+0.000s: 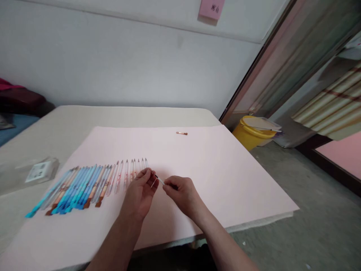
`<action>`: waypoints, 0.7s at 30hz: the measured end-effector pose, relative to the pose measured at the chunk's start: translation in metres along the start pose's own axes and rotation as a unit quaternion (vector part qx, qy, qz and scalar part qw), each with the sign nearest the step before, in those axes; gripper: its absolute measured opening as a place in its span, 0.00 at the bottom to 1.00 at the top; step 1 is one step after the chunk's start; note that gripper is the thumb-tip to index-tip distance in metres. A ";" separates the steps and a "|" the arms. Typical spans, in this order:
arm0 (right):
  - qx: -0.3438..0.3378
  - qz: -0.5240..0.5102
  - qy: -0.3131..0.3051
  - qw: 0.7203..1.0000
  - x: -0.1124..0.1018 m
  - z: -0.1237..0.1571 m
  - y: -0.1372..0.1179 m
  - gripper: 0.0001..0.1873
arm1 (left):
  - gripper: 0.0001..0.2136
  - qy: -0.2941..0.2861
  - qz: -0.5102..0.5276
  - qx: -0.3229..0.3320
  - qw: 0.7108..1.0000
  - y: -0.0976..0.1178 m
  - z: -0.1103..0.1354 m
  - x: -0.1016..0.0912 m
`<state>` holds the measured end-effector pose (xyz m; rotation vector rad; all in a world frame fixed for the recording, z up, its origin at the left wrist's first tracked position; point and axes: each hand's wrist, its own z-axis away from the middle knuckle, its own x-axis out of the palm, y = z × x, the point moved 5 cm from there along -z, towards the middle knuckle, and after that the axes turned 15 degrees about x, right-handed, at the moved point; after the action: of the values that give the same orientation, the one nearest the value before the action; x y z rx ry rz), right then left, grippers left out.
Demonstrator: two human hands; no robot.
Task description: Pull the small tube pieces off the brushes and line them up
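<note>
Above the pink sheet, a thin white-and-black pen refill [160, 180] spans the gap between my hands. My right hand [182, 194] pinches its white end, fingers curled. The dark end meets the fingertips of my left hand [142, 194], whose thumb and forefinger are pressed together, other fingers loosely bent. Beside my left hand lies a row of clear pens [119, 177] with reddish prints, tips pointing away; my hand partly covers the row. Further left, blue pens [81, 188] and brown-ended pens [103, 188] lie side by side.
A pink sheet [225, 177] covers much of the white table [135, 114]. A short brown pen piece [182, 133] lies near its far edge. A clear plastic bag [25, 175] is at left. A yellow bucket [248, 131] stands on the floor at right, and a wall rises behind.
</note>
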<state>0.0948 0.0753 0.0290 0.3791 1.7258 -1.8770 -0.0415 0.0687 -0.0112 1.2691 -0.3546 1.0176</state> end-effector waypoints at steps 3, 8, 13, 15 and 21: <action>-0.002 0.010 0.002 1.000 -0.001 0.000 0.001 0.09 | 0.03 -0.001 -0.010 0.006 1.000 0.000 0.000 0.000; -0.007 -0.002 0.001 1.000 -0.001 0.000 0.002 0.09 | 0.04 -0.015 -0.021 0.017 1.000 0.000 -0.002 -0.002; -0.003 0.007 0.002 1.000 0.000 -0.001 0.002 0.10 | 0.05 -0.033 -0.036 0.011 0.999 -0.004 0.002 0.002; 0.001 0.013 0.006 1.000 -0.001 -0.002 0.003 0.10 | 0.05 -0.049 -0.054 0.010 0.997 -0.007 0.005 0.005; 0.014 -0.024 0.008 1.000 -0.001 -0.003 0.007 0.07 | 0.05 -0.079 -0.099 0.038 0.991 -0.008 0.010 0.011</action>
<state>0.0986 0.0782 0.0234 0.3679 1.7357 -1.9389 -0.0262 0.0647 -0.0049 1.4270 -0.3063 0.7708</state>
